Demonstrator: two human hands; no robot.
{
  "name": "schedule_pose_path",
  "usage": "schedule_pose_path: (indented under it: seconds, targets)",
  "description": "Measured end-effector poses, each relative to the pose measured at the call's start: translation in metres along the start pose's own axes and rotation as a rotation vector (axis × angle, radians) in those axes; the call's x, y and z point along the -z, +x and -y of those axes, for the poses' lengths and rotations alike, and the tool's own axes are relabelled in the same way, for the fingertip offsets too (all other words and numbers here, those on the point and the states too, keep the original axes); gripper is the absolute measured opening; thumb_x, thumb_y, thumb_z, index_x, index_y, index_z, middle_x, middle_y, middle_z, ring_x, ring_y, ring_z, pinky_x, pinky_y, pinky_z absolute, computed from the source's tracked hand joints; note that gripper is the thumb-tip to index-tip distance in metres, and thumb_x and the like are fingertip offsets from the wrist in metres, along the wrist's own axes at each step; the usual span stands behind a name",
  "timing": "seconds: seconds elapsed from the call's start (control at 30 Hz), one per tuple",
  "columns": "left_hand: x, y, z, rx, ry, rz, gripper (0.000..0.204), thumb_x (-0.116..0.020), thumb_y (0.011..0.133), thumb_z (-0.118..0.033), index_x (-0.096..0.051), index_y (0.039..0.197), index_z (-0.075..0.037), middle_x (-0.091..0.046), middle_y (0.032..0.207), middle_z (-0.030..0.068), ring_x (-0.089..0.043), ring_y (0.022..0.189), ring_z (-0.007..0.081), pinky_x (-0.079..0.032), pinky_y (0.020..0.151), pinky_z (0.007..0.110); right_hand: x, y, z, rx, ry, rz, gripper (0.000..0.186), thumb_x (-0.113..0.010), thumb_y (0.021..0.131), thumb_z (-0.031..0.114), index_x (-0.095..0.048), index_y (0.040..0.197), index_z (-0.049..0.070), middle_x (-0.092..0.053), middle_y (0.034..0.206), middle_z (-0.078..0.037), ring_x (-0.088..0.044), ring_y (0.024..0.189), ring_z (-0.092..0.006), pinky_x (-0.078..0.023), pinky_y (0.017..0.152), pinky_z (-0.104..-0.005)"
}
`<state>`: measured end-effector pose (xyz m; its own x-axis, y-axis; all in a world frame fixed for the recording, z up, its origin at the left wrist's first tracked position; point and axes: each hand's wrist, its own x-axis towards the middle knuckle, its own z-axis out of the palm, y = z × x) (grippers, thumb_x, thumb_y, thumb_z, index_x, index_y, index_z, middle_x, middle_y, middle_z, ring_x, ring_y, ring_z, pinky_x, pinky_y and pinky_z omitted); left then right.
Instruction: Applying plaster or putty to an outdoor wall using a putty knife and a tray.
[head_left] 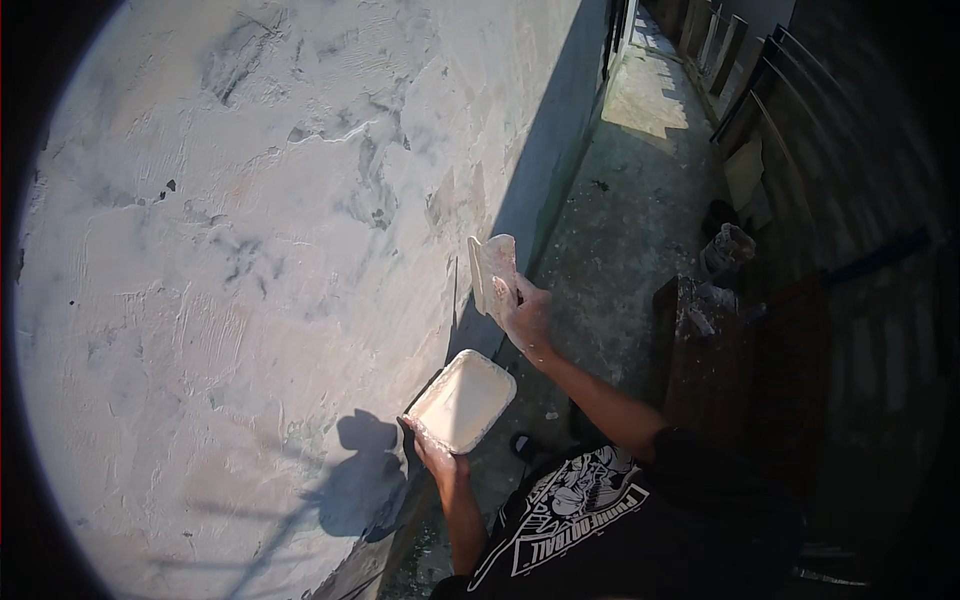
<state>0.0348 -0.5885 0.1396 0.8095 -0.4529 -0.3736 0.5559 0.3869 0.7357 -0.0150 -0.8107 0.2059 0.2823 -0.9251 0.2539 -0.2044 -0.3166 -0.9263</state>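
Note:
My left hand (434, 453) grips the near edge of a rectangular tray (492, 372) close to the wall. Smooth white putty (460, 405) fills it, part in sun and part in shade. Farther out, my right hand (528, 318) is closed round a wide putty knife (494, 272) coated in white. Its blade edge faces the plastered wall (250, 230); whether it touches the surface I cannot tell. White smears cover the fingers of both hands. The wall carries uneven whitish plaster with grey patches and trowel marks.
A narrow concrete path (630, 190) runs along the wall into the distance. To the right stand a dark wooden bench or box (700, 345) with white-splashed items on top and a white-stained bucket (728, 250). Railings (800, 75) line the far right. A sandalled foot (522, 446) shows below.

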Motion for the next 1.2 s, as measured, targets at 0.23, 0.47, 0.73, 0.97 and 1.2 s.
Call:
schedule_pose_path:
  seconds: [0.23,0.47,0.73,0.97,1.2]
  targets:
    - [0.050,0.014,0.007,0.000,-0.021,0.016,0.054,-0.037,0.095,-0.042,-0.042,0.123,0.004,-0.054,0.119,0.0151,-0.055,0.105,0.0251,-0.044,0.091,0.037,-0.079,-0.026,-0.004,0.134,0.085,0.051,0.043,-0.061,0.076,0.007,-0.053,0.118,0.002,-0.055,0.071,-0.026,-0.057,0.068,-0.0413,-0.045,0.053,-0.0382]
    - [0.053,0.019,0.013,0.026,-0.024,0.054,0.055,-0.039,0.095,-0.042,-0.042,0.124,0.004,-0.053,0.119,0.0153,-0.055,0.105,0.0258,-0.044,0.091,0.037,-0.049,-0.024,-0.022,0.271,0.183,0.195,0.050,-0.059,0.073,0.000,-0.049,0.122,-0.001,-0.056,0.071,-0.026,-0.059,0.063,-0.0381,-0.046,0.055,-0.0380]
    - [0.053,0.029,0.021,0.035,-0.035,0.132,0.052,-0.039,0.095,-0.043,-0.047,0.118,0.003,-0.057,0.113,0.0131,-0.058,0.100,0.0242,-0.047,0.087,0.036,-0.062,0.000,-0.029,0.166,0.177,0.114,0.049,-0.058,0.074,0.000,-0.049,0.121,-0.001,-0.058,0.084,-0.026,-0.059,0.076,-0.0394,-0.048,0.062,-0.0385]
    - [0.054,0.021,0.029,0.053,-0.044,0.086,0.052,-0.037,0.095,-0.043,-0.047,0.119,0.003,-0.057,0.115,0.0133,-0.058,0.100,0.0241,-0.046,0.088,0.036,-0.035,-0.034,-0.022,0.184,0.166,0.314,0.040,-0.061,0.074,0.005,-0.054,0.113,-0.002,-0.058,0.078,-0.024,-0.059,0.067,-0.0350,-0.046,0.058,-0.0328]
    - [0.016,-0.007,0.003,0.088,-0.093,0.027,0.058,-0.034,0.094,-0.049,-0.048,0.117,0.002,-0.059,0.111,0.0130,-0.059,0.097,0.0224,-0.048,0.085,0.034,0.033,-0.035,-0.026,-0.097,0.432,0.322,0.017,-0.062,0.085,0.009,-0.063,0.096,-0.004,-0.065,0.082,-0.005,-0.058,0.071,-0.0072,-0.046,0.060,-0.0228]
